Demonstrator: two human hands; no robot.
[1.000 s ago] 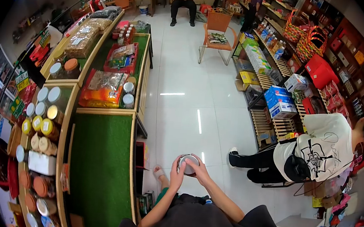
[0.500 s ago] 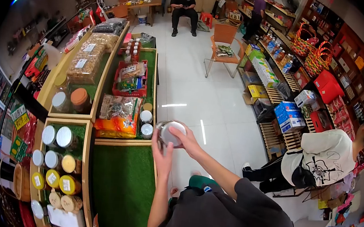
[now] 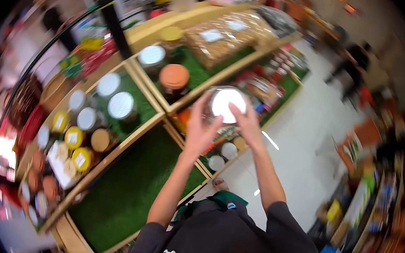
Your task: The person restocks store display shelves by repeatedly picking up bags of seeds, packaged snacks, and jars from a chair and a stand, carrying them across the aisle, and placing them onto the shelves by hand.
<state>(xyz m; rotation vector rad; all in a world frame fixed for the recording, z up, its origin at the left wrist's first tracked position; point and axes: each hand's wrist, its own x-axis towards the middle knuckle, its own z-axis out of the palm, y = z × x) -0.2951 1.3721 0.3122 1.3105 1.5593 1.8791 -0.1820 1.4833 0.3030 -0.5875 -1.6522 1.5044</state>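
Between my two hands is a clear jar with a bright white lid (image 3: pixel 228 105), held up above the display stand. My left hand (image 3: pixel 198 132) wraps the jar's left side, thumb near the lid's lower edge. On the other side my right hand (image 3: pixel 248 124) is closed round it, with its thumb resting on the lid. What the jar contains is hidden. Below and left of the hands lies a section of green artificial turf (image 3: pixel 129 190). An orange-lidded jar (image 3: pixel 174 76) and a white-lidded jar (image 3: pixel 151 55) stand on the raised shelf left of my hands.
Several jars with white, yellow and tan lids, including a white-lidded jar (image 3: pixel 121 105), fill the left compartment. Wooden rails (image 3: pixel 164 115) edge the stand. Large clear packages (image 3: pixel 217 36) lie on the raised shelf. A chair (image 3: pixel 367 134) and a seated person (image 3: pixel 355 61) are on the right.
My view has swung left, so the stand now slants across it. The jar has gone from beside the stand over the aisle to above the stand, still in both hands.
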